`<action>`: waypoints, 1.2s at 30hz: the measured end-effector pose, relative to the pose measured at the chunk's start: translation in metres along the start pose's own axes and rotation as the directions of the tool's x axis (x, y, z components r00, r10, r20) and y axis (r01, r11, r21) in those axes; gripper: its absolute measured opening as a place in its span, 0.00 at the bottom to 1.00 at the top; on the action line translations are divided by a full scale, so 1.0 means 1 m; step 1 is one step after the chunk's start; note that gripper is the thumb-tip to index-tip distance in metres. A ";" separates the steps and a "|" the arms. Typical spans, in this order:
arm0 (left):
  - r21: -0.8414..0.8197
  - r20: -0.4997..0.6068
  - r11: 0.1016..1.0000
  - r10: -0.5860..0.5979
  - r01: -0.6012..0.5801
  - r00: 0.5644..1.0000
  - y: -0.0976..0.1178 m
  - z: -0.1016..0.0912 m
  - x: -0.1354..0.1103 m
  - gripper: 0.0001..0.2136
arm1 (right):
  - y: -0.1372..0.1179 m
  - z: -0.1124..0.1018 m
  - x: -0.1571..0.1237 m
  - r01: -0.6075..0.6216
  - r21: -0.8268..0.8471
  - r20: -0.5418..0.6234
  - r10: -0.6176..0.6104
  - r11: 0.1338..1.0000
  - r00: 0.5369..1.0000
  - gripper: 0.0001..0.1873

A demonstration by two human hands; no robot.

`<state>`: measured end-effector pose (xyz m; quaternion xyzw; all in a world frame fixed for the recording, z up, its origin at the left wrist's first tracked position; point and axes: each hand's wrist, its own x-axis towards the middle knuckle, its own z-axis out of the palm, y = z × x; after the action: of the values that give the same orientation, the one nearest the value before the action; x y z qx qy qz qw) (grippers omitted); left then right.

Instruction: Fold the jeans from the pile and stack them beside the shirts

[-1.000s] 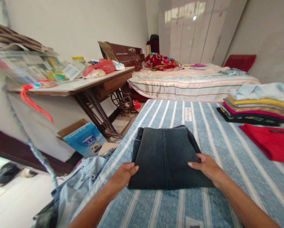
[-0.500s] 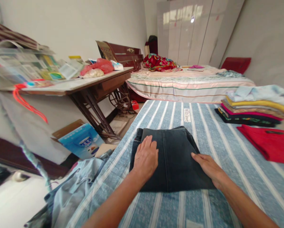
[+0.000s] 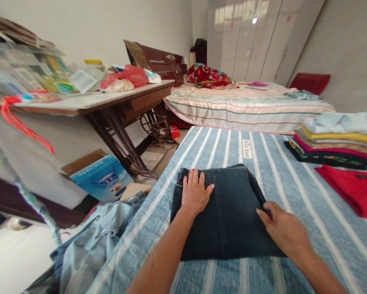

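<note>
A folded pair of dark jeans [image 3: 232,220] lies on the blue striped bed sheet [image 3: 318,228] in front of me. My left hand [image 3: 195,194] rests flat on the jeans' far left part, fingers stretched out and open. My right hand [image 3: 283,228] lies at the jeans' right edge, fingers extended with the tips on the denim.
A stack of folded clothes [image 3: 336,139] and a red garment [image 3: 352,190] lie on the bed at right. Light blue clothing [image 3: 91,249] hangs off the bed's left edge. A sewing-machine table [image 3: 110,106] with clutter stands left, a blue box [image 3: 102,179] below it, another bed [image 3: 247,104] beyond.
My left hand moved from the jeans' near left corner up onto their top, then slid farther away. My right hand stayed at the right edge.
</note>
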<state>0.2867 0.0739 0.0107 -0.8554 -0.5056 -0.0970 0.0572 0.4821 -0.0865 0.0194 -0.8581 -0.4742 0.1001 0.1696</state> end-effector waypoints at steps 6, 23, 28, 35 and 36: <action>-0.043 -0.008 0.999 -0.003 0.002 1.000 -0.001 -0.001 0.000 0.28 | -0.077 -0.001 0.008 0.529 -0.085 -0.136 -0.535 0.845 0.834 0.29; -0.079 0.004 0.997 0.001 0.000 1.000 -0.001 0.000 0.001 0.27 | -0.082 0.048 0.038 0.437 -0.139 0.106 -0.425 0.889 0.899 0.39; -0.069 -0.001 0.998 0.006 -0.006 1.000 0.000 -0.001 0.003 0.27 | -0.076 0.026 0.017 0.444 -0.139 0.094 -0.435 0.885 0.896 0.40; -0.075 -0.013 0.997 0.005 -0.006 1.000 -0.002 0.003 0.005 0.27 | -0.037 0.027 -0.018 0.382 -0.163 0.068 -0.376 0.909 0.924 0.40; -0.077 -0.018 0.997 0.005 -0.007 1.000 -0.002 0.004 0.005 0.27 | -0.033 0.030 -0.019 0.379 -0.166 0.065 -0.373 0.911 0.925 0.39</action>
<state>0.2872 0.0799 0.0081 -0.8576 -0.4984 -0.1240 0.0289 0.4360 -0.0804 0.0045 -0.7607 -0.6399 0.0370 0.1022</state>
